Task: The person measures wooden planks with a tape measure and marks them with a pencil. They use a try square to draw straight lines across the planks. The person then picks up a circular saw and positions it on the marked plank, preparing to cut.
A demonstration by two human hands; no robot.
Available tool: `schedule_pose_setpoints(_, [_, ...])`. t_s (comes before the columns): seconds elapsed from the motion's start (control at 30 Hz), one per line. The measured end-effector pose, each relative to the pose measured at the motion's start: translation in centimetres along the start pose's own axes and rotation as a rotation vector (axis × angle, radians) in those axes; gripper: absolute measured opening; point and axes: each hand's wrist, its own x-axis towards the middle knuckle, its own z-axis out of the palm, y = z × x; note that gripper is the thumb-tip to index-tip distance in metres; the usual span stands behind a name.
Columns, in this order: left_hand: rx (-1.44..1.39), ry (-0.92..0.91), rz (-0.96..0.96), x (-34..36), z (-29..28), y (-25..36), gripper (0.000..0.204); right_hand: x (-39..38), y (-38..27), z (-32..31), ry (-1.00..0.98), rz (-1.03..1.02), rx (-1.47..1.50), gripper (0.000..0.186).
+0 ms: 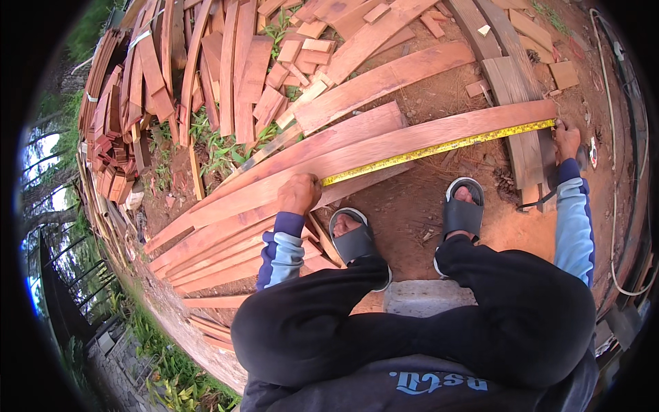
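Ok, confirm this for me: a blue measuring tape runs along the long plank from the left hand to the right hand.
Not quite: the colour is wrong. The head view shows a yellow measuring tape, running along the long plank from the left hand to the right hand.

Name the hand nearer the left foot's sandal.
Left. The left hand is just forward and left of the sandal; the right hand is far to its right, at the opposite end of the stretched yellow tape.
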Motion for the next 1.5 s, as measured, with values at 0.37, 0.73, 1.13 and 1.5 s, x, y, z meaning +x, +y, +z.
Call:
schedule_pose_setpoints(0.37, [0.083, 0.076, 0.025, 2.0, 0.5, -0.8, 0.022, -4.4, -3.5, -0.6, 0.107, -0.306, -0.09, 0.031])
schedule_pose_setpoints(0.73, [0.015, 0.007, 0.161, 1.8, 2.4, -2.9, 0.031, -32.7, 5.0, -28.2, 0.074, 0.012, -0.03, 0.019])
schedule_pose_setpoints(1.13, [0.001, 0.06, 0.158, 1.5, 0.8, -2.0, 0.03, -44.7, 18.0, -18.5, -0.243, 0.241, -0.449, 0.019])
schedule_pose_setpoints(1.5, [0.002, -0.016, -0.246, -2.1, 0.8, -4.7, 0.03, -20.8, -9.3, -18.0, -0.523, -0.487, -0.363, 0.013])
